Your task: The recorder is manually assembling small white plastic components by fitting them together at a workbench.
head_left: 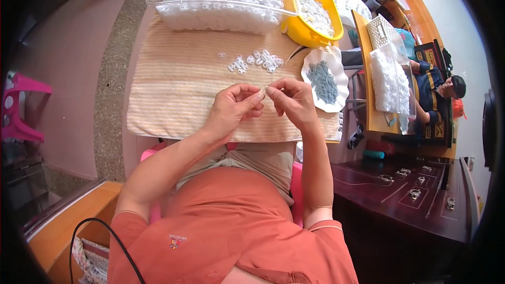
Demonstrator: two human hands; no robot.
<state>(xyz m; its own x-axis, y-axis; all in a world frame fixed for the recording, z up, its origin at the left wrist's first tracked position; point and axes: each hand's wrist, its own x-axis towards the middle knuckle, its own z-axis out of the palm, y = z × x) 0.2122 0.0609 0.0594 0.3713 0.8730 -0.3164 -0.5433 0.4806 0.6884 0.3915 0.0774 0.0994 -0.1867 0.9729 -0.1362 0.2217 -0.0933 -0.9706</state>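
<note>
Over the near part of a striped cream towel, my left hand and my right hand meet with thumbs and forefingers pinched. Something small and pale shows between their fingertips; its shape is too small to make out. Just beyond my hands lie loose white plastic pieces with holes in them, in two small clusters. To the right of my right hand sits a white wavy-rimmed plate with a heap of small grey-blue parts. A thin pointed tool, like tweezers, lies beyond that hand.
A clear bin full of white pieces stands at the far side, beside a yellow basin of pale parts. At right, a person sits by another table with a clear box of white pieces. A pink stool stands left.
</note>
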